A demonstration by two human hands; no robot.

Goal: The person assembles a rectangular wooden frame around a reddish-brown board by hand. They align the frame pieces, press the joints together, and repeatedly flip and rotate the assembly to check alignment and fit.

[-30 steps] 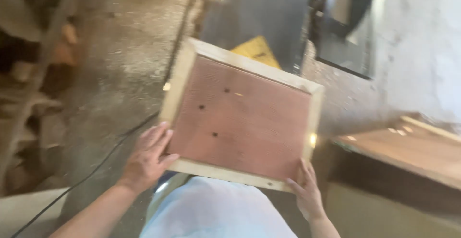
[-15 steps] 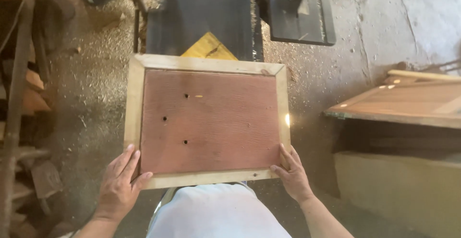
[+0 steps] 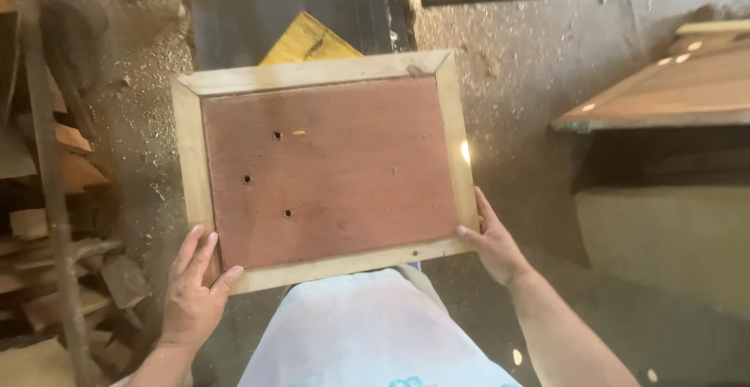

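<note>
I hold a rectangular wooden panel (image 3: 328,172) flat in front of my body. It has a pale wood frame around a reddish-brown board with three small holes. My left hand (image 3: 193,293) grips its near left corner, thumb on the frame. My right hand (image 3: 494,242) holds the near right corner, fingers along the frame's edge. My light-coloured garment (image 3: 367,332) shows just below the panel.
A dark machine table (image 3: 312,4) with a yellow triangular piece (image 3: 301,39) lies beyond the panel. Sawdust covers the floor (image 3: 508,82). Stacked wood scraps (image 3: 55,223) stand at the left, and a wooden board (image 3: 672,90) on a bench lies at the right.
The view has swung so the panel now sits squarer and closer in front of me. Both hands have kept their grip on its near corners.
</note>
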